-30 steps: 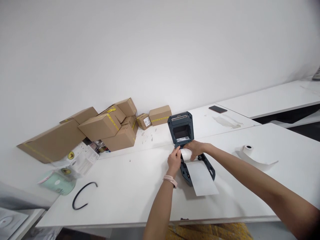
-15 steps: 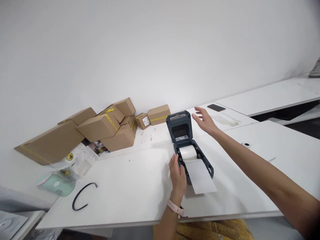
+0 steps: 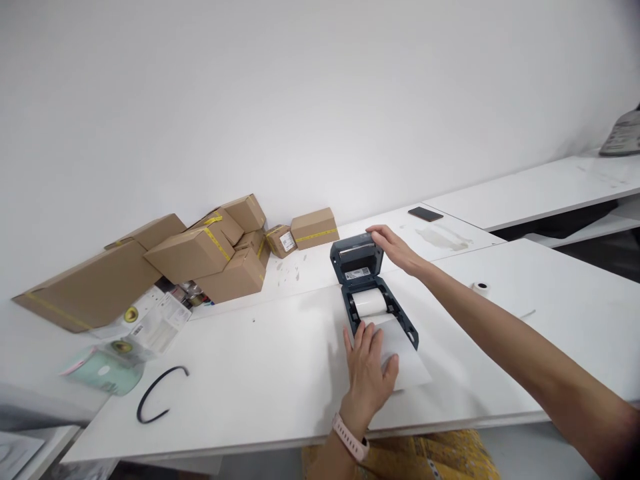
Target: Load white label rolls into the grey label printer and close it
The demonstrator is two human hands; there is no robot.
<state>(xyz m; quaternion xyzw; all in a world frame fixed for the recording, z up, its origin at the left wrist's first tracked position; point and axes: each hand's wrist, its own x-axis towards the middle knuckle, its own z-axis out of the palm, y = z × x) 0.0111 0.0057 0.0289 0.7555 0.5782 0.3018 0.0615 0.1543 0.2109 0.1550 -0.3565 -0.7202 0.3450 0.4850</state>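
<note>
A dark blue-grey label printer (image 3: 406, 319) stands on the white table with its lid (image 3: 357, 255) raised. Inside the body sits a white label roll (image 3: 371, 302). A white sheet of label paper (image 3: 410, 363) runs from it over the printer's front. My left hand (image 3: 369, 360) lies on this paper, palm down, fingers spread. At the lid's upper right corner, my right hand (image 3: 397, 250) has its fingers over the edge, gripping it. The thumb is mostly hidden behind the lid.
Cardboard boxes (image 3: 190, 253) are piled at the back left against the wall. A black phone (image 3: 425, 213) lies behind my right arm, and a small white roll (image 3: 480, 287) sits to its right. A black curved strip (image 3: 150, 393) and a mint-green pouch (image 3: 105, 370) are at the left.
My left hand has moved from the printer's left side onto the paper. My right hand, open in the air before, has taken hold of the lid, which now tilts further forward.
</note>
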